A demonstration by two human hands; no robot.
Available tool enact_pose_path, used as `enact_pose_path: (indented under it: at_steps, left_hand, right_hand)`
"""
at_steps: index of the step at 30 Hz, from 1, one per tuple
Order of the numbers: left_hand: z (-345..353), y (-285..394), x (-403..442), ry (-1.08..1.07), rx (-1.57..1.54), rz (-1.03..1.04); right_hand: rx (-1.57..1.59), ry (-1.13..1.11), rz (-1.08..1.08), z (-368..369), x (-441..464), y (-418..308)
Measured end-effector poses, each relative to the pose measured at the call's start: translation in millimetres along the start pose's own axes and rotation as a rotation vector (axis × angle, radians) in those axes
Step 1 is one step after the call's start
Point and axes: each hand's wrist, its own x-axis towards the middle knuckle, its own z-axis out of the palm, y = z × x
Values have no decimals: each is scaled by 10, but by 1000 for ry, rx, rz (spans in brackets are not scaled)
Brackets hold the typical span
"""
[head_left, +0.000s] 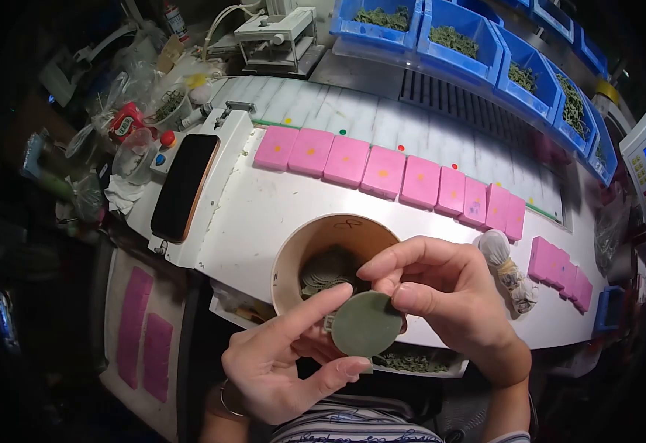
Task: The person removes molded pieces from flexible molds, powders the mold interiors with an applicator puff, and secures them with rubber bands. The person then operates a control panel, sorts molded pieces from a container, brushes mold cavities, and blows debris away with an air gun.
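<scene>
A flat, round green disc with a small tab at its left side is held up in front of me. My left hand supports it from the left, with fingers partly hidden behind it. At its upper right edge, the thumb and fingers of my right hand pinch it. Just beyond my hands is a round tan tub, with several similar green discs lying inside. Below the disc, a tray of small green pieces is partly hidden by my hands.
Pink blocks stand in a row across the white table, with more pink blocks at right. A phone lies left. A cloth-wrapped bundle is near my right hand. Blue bins of green pieces line the back.
</scene>
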Motion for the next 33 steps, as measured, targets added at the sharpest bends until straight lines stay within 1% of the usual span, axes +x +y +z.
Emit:
enact_pose_path:
  at_steps: [2,6,9,11,18,20,23,24,26,27,29,30,31,33]
  left_hand:
    - [21,-1,-9,-29,-28,5]
    - [83,-3,0,-15,-60,21]
    - [123,3,4,21,-88,-37]
    - [126,-7,23,0,-19,15]
    - [116,-42,68,13,51,73]
    - [61,-24,53,-63,269,130]
    - [18,-15,80,-77,222,147]
    - [4,-34,73,-72,217,147]
    - [-6,-56,81,46,226,149]
    - [4,-69,75,51,220,140]
    - [36,-58,122,441,24,117]
    - [-37,-43,153,426,-7,84]
    - [-160,-74,143,440,17,78]
    - [-260,-129,153,398,-152,121]
  right_hand:
    - [15,-19,-30,-40,-24,60]
    - [86,-30,-35,-67,-37,92]
    - [100,-22,-30,-92,-36,106]
    - [102,-33,-55,-108,-32,126]
    - [50,0,-47,-78,-22,103]
    - [62,-5,12,-85,-23,71]
    - [-7,24,66,-41,-28,7]
    - [-12,24,72,-23,-30,-2]
    - [-56,112,51,35,-25,-7]
    - [-57,113,63,43,-15,-7]
    - [-427,259,-162,45,25,-22]
    - [-579,277,-170,76,64,-71]
    - [-746,245,-169,101,104,-122]
    - [-986,122,-338,96,243,-84]
